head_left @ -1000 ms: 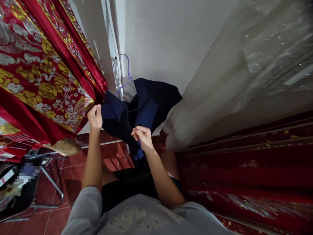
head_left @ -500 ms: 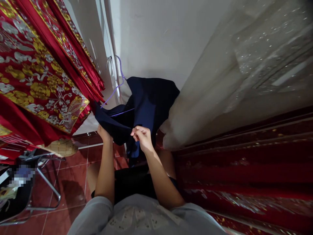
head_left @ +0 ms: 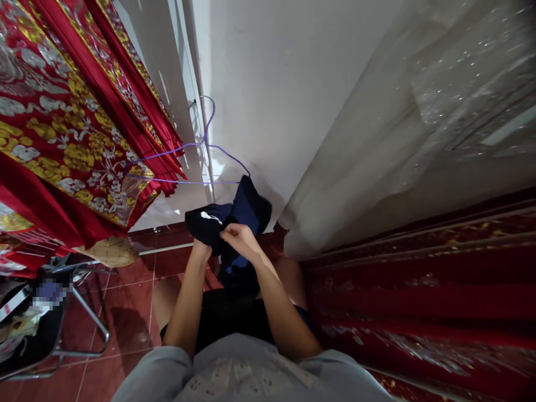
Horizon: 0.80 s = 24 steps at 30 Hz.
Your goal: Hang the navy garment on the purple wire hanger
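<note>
A dark navy garment (head_left: 249,209) hangs bunched between my hands, with a white tag (head_left: 208,215) showing on its inner side. Its top corner still meets the right end of a purple wire hanger (head_left: 188,182), whose other end is bare. My right hand (head_left: 242,240) pinches the garment's edge between thumb and fingers. On the other side, my left hand (head_left: 202,250) reaches up under the cloth and grips it, its fingers mostly hidden by the fabric.
Red garments with gold and silver embroidery (head_left: 79,139) hang at the left. Sheer white sparkly fabric (head_left: 355,139) and dark red cloth (head_left: 419,285) hang at the right. A chair with a metal frame (head_left: 98,318) holding items stands on the red tiled floor (head_left: 134,285).
The garment has come off the hanger's left end and dropped lower, baring most of the hanger. The white tag has come into view. Both hands remain on the cloth.
</note>
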Available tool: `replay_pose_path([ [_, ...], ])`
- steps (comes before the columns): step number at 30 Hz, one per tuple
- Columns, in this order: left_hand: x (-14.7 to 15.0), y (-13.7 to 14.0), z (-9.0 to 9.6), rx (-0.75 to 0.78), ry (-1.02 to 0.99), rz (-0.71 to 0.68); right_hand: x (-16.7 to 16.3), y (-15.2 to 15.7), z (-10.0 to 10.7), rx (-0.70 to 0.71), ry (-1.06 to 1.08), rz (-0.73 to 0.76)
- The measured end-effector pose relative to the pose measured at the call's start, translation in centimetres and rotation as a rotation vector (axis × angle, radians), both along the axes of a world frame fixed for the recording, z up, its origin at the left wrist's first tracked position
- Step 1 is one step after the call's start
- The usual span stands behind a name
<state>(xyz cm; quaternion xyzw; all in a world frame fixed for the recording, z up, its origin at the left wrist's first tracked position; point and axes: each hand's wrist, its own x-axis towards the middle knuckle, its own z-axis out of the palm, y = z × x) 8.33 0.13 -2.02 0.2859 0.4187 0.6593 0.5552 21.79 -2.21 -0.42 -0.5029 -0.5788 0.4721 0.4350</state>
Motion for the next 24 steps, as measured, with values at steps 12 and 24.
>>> replay_pose_path([
  [12, -1.7, -1.8, 7.3, 0.467, 0.666, -0.343, 0.2, -0.8, 5.5, -0.014, 0.286, 0.420],
  [24, -9.7, -1.5, 4.9, 0.343, 1.103, -0.627, 4.1, 6.5, 13.4, 0.328, -0.187, 0.431],
])
